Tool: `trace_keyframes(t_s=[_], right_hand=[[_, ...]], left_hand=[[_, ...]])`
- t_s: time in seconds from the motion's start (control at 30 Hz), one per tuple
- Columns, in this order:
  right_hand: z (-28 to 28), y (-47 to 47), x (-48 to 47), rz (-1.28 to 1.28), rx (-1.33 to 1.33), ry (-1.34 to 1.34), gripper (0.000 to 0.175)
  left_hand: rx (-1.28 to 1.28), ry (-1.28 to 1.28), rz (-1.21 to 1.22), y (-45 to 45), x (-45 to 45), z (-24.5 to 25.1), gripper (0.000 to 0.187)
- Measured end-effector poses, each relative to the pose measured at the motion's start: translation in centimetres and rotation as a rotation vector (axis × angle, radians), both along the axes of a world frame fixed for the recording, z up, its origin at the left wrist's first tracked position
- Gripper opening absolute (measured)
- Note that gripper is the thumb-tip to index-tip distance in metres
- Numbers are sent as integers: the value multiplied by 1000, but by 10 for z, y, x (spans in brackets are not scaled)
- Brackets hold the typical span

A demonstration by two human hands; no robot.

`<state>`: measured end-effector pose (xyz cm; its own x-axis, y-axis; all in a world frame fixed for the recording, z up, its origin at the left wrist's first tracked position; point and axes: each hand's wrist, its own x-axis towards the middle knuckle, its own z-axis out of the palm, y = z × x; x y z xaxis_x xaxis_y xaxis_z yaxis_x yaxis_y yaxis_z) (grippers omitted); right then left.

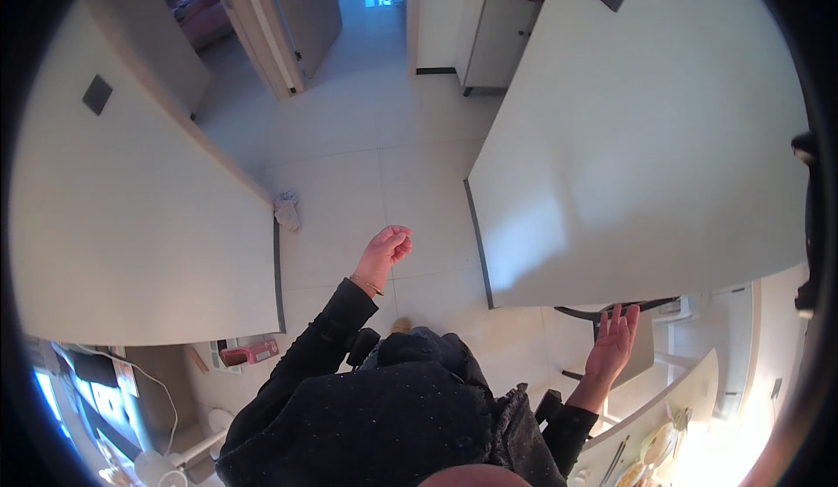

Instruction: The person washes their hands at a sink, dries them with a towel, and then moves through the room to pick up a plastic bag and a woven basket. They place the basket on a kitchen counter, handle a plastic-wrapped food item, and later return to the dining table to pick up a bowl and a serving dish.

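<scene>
My left hand (386,251) hangs in front of my body over the tiled floor, its fingers curled in and nothing visible inside them. A gold-coloured bangle (375,288) circles that wrist. Off to the right, my right hand (610,346) is raised with its fingers spread and holds nothing. Behind its fingertips stands a dark-framed chair (592,315), beside the lower edge of a white wall (628,179); whether the fingers touch either one I cannot tell. Both forearms are in dark sleeves.
White walls flank the passage, the left one (150,225) with a crumpled cloth (287,212) at its base. Farther on are an open door (308,16) and a cabinet (501,42). A table (694,389) with dishes and chopsticks stands lower right; a pink box (252,353) lies lower left.
</scene>
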<state>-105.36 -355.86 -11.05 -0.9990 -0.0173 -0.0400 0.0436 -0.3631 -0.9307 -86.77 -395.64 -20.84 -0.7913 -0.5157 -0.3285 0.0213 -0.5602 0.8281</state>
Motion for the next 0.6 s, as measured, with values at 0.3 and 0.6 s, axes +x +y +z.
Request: trace_keyframes(t_s=[0.3,0.6], right_hand=[[1,62,63,-201,1,-44,56],[-9,142,121,-374,-82,-84,51]], left_hand=[[-1,-20,-286,32,-49,2,17],[-48,29,-469,111,-83,8,17]])
